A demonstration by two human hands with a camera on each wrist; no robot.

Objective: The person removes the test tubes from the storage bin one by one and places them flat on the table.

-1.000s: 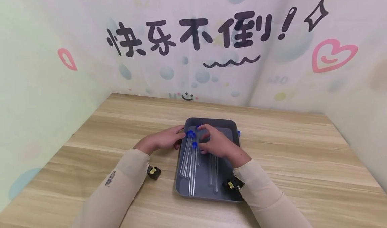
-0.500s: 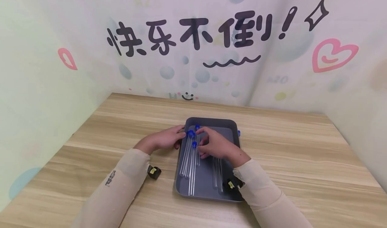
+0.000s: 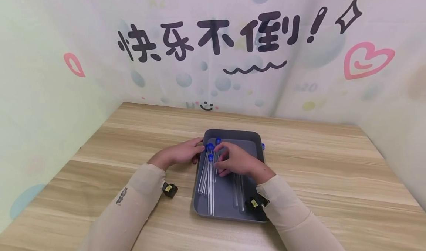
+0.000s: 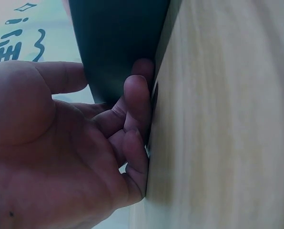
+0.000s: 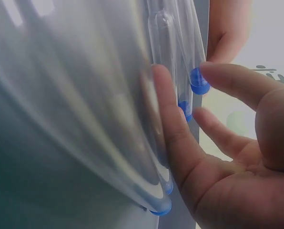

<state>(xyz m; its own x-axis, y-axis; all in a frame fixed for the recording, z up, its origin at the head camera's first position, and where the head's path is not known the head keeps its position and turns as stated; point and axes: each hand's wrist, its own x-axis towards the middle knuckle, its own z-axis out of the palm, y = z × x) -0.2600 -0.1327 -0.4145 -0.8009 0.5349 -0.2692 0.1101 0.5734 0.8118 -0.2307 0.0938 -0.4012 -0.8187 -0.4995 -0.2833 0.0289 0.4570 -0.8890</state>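
Note:
Several clear test tubes with blue caps lie in a shallow grey tray (image 3: 233,218). On the left side they form a bunch, the nearest test tube (image 3: 211,188) lying over others. My right hand (image 3: 237,158) is over the tray, its thumb tip right at a blue cap (image 5: 199,81) and its other fingers extended beside the tubes. Two more tubes (image 3: 241,193) lie under my right wrist, their capped ends hidden from above. My left hand (image 3: 181,153) holds the tray's left wall, thumb at the rim and curled fingers (image 4: 137,100) against the outside near the tabletop.
The tray stands on a wood-grain table (image 3: 319,169). A small blue piece (image 3: 263,146) shows just past its right rim. Behind the table hangs a printed cloth (image 3: 213,84), with pale walls at both sides. Each sleeve carries a small black camera (image 3: 169,189) at the wrist.
The nearest tube's cap has shifted left onto the bunch, and the tube now lies straighter. My right hand has come slightly nearer. The two right-hand tubes have shifted right. My left hand stays put.

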